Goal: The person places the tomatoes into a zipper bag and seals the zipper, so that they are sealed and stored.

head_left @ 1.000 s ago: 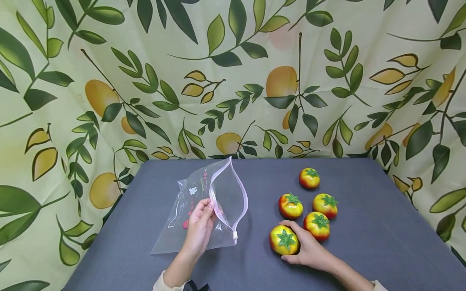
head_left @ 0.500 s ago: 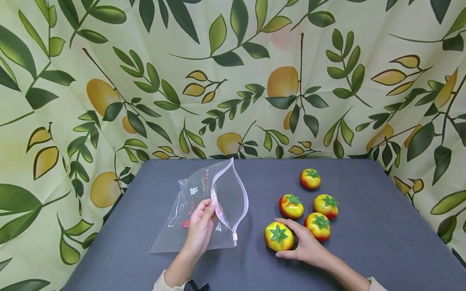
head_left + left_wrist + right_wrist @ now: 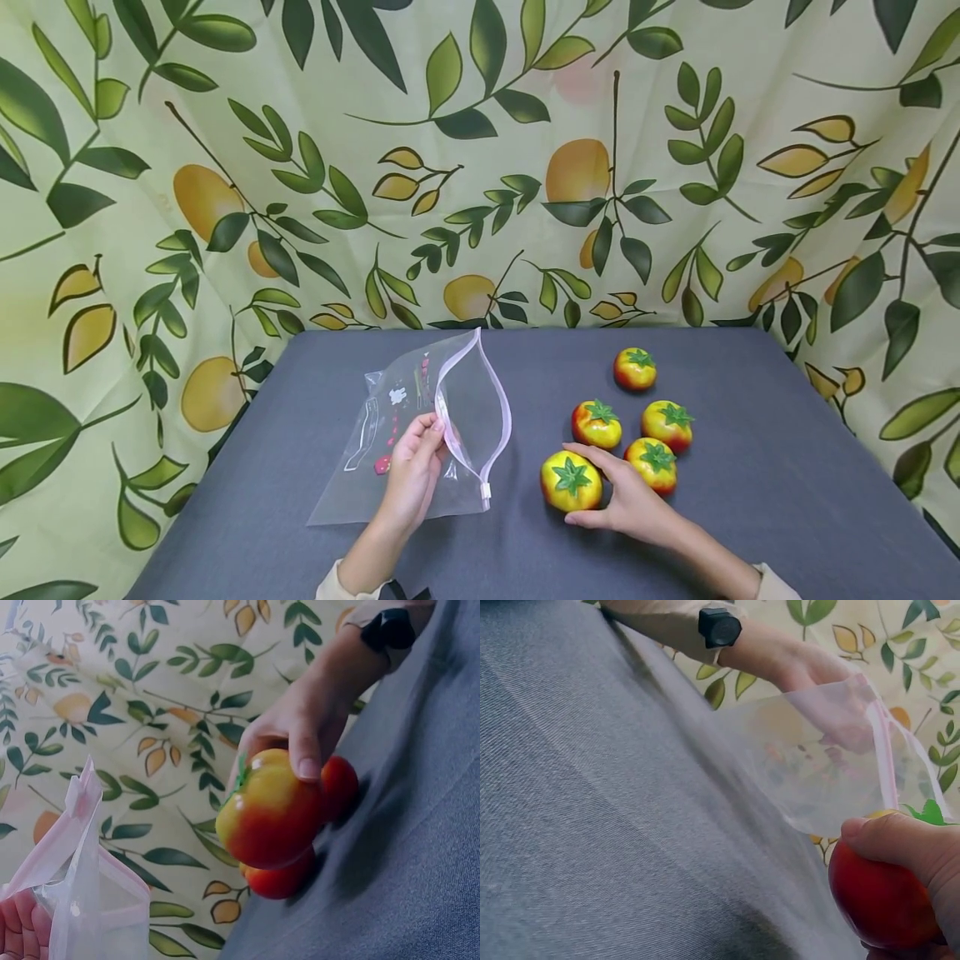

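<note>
My left hand [image 3: 417, 457] pinches the near edge of a clear zip bag [image 3: 382, 467] printed with pink and white marks. The bag's pink-edged mouth gapes toward the right, its slider [image 3: 486, 491] at the lower corner. In my right hand [image 3: 627, 500] is a yellow-and-red tomato [image 3: 572, 481] with a green star-shaped top, gripped between thumb and fingers. The left wrist view shows this tomato [image 3: 270, 817] held off the grey cloth, thumb over its side. It is to the right of the bag's mouth, apart from it in the head view.
Several more tomatoes lie behind and beside my right hand: one close to its fingers [image 3: 651, 467], one to the left [image 3: 596, 425], one to the right [image 3: 667, 426] and one farther back [image 3: 634, 369]. A leaf-patterned curtain [image 3: 465, 167] hangs behind the grey table [image 3: 247, 500].
My right hand has shifted the tomato a little left and up, toward the bag. My left hand and the bag have stayed nearly still.
</note>
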Demonstrator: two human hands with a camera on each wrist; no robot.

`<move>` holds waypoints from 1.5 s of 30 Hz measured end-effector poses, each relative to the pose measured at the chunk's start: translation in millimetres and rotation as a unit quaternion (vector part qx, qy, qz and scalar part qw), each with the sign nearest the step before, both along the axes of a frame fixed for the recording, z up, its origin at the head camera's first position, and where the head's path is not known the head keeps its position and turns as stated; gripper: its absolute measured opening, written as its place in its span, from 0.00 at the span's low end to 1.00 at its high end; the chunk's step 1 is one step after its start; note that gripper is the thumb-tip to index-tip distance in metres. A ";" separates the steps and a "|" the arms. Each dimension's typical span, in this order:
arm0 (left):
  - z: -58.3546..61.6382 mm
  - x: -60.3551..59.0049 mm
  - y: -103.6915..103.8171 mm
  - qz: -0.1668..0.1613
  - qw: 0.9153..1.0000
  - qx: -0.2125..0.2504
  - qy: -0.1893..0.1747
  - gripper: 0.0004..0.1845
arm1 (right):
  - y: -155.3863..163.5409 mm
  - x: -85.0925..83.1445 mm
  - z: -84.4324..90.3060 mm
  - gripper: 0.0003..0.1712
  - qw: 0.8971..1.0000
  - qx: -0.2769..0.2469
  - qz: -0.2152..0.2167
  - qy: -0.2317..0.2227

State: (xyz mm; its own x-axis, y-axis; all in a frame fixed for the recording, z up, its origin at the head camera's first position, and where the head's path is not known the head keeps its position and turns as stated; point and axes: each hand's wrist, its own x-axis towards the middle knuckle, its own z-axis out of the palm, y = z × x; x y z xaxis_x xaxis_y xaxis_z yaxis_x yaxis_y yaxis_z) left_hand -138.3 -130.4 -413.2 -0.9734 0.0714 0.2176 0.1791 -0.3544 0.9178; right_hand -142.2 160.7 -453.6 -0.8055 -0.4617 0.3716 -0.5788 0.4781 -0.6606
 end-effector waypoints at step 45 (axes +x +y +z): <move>0.2 1.7 1.2 0.002 1.000 -0.008 -0.002 0.04 | -14.9 -20.3 46.3 0.46 0.999 -0.031 -0.002 -0.026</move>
State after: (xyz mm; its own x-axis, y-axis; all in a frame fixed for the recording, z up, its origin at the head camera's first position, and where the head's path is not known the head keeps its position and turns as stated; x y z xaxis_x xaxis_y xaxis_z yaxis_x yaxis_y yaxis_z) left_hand -136.6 -129.2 -413.0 -0.9744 0.0704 0.2134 0.1779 -0.3381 0.9241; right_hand -162.5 145.8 -407.3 -0.8259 -0.4363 0.3571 -0.5414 0.4370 -0.7183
